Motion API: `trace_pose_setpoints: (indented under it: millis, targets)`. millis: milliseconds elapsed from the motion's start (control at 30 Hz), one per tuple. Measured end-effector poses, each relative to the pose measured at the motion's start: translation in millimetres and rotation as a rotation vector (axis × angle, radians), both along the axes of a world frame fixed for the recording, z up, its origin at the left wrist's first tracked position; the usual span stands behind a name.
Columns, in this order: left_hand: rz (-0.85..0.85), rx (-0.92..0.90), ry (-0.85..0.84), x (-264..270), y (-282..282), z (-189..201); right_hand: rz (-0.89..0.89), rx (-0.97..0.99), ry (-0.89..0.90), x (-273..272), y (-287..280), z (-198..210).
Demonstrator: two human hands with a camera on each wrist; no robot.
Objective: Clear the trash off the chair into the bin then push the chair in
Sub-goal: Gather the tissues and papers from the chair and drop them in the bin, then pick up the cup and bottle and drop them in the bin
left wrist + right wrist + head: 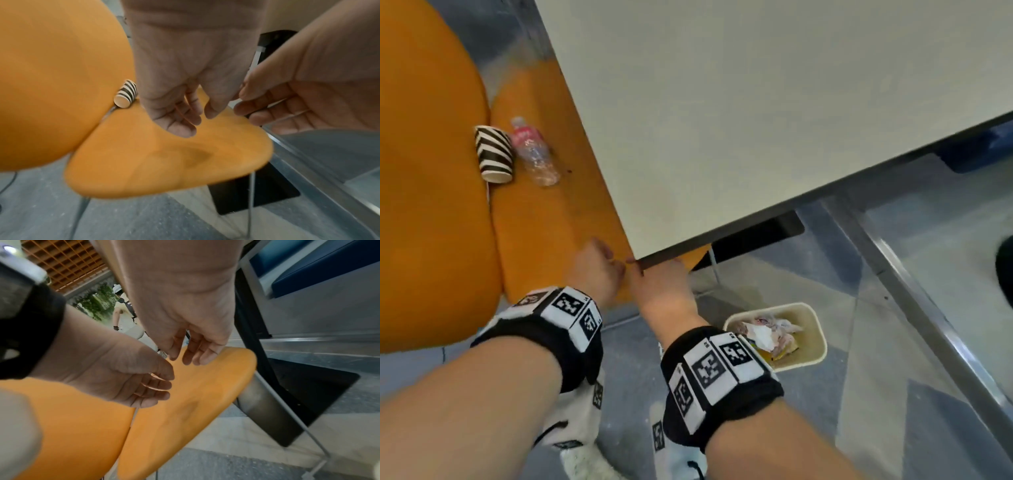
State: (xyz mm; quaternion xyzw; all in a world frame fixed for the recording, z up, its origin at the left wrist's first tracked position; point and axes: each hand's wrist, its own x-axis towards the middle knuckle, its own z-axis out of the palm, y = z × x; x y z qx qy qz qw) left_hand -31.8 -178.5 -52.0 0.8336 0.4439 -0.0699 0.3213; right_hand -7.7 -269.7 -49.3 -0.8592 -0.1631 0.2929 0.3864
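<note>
Striped cup (494, 155) and bottle (534, 151) lie sideways on orange chair (544, 219) (bin (812, 325) holds trash).

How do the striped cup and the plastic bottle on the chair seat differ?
The cup is opaque paper with black and white stripes; the bottle is clear plastic with a pink label. The cup is short and wide, the bottle longer and slimmer. The cup lies against the backrest, the bottle beside it. Both lie on their sides on the orange chair, untouched.

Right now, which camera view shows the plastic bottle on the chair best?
The head view: the plastic bottle lies in full sight on the orange chair seat, beside the striped cup. The left wrist view shows only the cup; the left hand hides where the bottle would be. The right wrist view shows no bottle.
</note>
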Motion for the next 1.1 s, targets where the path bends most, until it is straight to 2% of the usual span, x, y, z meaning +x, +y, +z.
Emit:
trace_pose_setpoints:
  millis: [100,200,367,500,633,800,933,1100]
  targets:
    - [0.024,-0.005,0.058,-5.5,45.9,7.9,-0.043,0.053,-0.007,-13.6,34.4,8.5]
    - [0.056,-0.016,0.05,-4.2,86.9,19.4,0.014,-0.059,-0.088,-23.1,71.0,21.9]
    - [0.151,0.05,0.069,3.6,154.9,35.4,0.011,-0.143,-0.079,-27.0,135.6,37.5]
    - [0.121,0.042,0.076,18.9,198.9,33.5,0.018,-0.194,-0.1,-8.7,174.5,39.5]
    - [0.09,0.037,0.118,36.1,223.7,19.7,0.053,-0.278,-0.083,16.8,208.1,25.9]
    - [0.219,-0.029,0.121,66.6,257.9,3.4,0.102,-0.365,-0.087,59.4,262.2,3.1]
    - [0.3,-0.001,0.09,100.2,301.3,-0.4,0.074,-0.362,-0.097,88.9,296.9,-11.3]
    - [0.267,-0.007,0.163,122.0,328.4,-16.0,0.017,-0.371,-0.015,110.6,327.2,-37.5]
